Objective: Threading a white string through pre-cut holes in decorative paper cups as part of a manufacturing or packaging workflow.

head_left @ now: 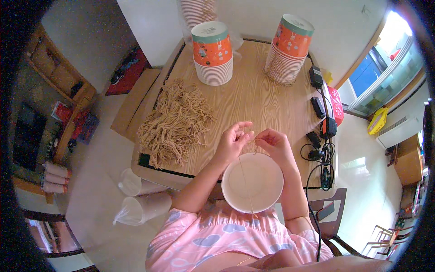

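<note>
the right hand (275, 144) has its thumb and fingertips together, clamped on a thin string (246, 183). the left hand (233, 144) is just beside it; i cannot tell if its fingers close on the string. the string crosses over the open mouth of a white bucket (267, 186), which is near the lap. a bundle of strings (176, 124) lies at left on the wooden table (244, 102).

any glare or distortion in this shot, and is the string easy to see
Head view: the bright pane at upper right is washed out, with glare on the floor below it; head view: the table edges bow and the corners go black; head view: the string across the white bucket shows only as a thin, faint line.
</note>
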{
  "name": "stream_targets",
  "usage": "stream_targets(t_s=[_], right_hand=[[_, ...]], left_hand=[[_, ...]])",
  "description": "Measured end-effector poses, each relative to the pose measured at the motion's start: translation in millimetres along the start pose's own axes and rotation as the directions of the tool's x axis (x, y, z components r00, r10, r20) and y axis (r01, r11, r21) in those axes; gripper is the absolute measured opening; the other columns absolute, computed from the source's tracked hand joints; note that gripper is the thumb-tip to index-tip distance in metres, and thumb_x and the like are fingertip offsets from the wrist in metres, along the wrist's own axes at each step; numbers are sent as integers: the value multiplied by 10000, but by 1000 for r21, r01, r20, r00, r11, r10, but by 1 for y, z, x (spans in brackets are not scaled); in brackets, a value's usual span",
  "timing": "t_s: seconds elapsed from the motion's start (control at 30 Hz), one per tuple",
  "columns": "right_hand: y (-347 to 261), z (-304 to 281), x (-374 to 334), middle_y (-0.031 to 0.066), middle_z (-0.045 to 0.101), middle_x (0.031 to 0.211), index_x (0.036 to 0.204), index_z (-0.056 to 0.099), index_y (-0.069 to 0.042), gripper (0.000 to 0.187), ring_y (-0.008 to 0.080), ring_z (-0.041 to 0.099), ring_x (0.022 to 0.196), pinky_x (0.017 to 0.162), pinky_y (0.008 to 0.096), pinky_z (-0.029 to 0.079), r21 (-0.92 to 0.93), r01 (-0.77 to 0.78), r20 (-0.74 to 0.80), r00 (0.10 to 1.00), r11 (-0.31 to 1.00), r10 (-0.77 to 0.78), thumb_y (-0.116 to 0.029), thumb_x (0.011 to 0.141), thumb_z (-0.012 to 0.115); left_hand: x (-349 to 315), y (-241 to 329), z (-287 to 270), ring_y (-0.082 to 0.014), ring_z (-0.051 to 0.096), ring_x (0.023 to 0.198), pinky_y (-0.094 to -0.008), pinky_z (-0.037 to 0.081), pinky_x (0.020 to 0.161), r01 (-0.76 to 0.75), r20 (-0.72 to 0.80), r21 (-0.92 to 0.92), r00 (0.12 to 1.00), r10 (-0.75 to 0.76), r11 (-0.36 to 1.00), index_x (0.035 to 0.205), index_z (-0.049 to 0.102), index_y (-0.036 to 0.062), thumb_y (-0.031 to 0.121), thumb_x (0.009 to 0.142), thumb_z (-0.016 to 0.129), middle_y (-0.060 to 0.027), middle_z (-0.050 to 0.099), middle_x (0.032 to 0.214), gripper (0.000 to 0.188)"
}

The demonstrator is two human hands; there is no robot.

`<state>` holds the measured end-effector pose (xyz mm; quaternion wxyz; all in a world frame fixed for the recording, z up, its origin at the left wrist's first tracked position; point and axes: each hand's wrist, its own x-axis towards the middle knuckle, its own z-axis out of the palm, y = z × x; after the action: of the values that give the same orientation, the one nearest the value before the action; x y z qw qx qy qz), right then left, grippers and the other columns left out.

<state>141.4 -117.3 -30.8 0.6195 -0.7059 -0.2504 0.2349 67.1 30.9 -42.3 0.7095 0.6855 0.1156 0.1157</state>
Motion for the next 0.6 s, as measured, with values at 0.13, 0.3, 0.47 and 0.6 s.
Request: stream_targets(t_s=[0.13, 0.3, 0.47, 0.6], right_hand=[[-7, 1, -2, 12, 606, 782, 815, 600, 2, 62, 75, 554, 743, 669, 216, 456, -18, -9, 15, 1000, 1000, 10, -42, 791, 635], [-2, -1, -2, 18, 610, 791, 826, 603, 6, 61, 82, 557, 758, 688, 224, 457, 47, 44, -7, 999, 998, -44, -32, 787, 630], [4, 0, -1, 10, 609, 787, 824, 600, 1, 70, 91, 555, 755, 684, 238, 456, 72, 19, 52, 998, 997, -23, -29, 773, 638], [3, -2, -1, 8, 606, 766, 815, 597, -4, 75, 91, 547, 722, 651, 247, 450, -83, 77, 114, 991, 994, -67, -15, 752, 637]], left_hand=[[2, -6, -4, -15, 368, 525, -187, 295, 463, 11, 22, -133, 1000, -8, 991, 1094, 500, 51, 99, 870, 547, 62, 430, 579, 234], [2, -1, -2, -49, 432, 554, -193, 373, 503, 11, 27, -264, 1000, -4, 964, 1093, 474, 38, 71, 882, 508, 17, 487, 650, 216], [2, 5, -2, -58, 448, 558, -195, 388, 509, 38, 44, -286, 999, -26, 958, 1105, 462, 38, 51, 890, 472, -5, 521, 680, 215], [1, 9, -3, -50, 450, 548, -191, 369, 482, 53, 135, -306, 991, -12, 951, 1084, 497, 69, 110, 876, 506, 3, 543, 691, 212]])
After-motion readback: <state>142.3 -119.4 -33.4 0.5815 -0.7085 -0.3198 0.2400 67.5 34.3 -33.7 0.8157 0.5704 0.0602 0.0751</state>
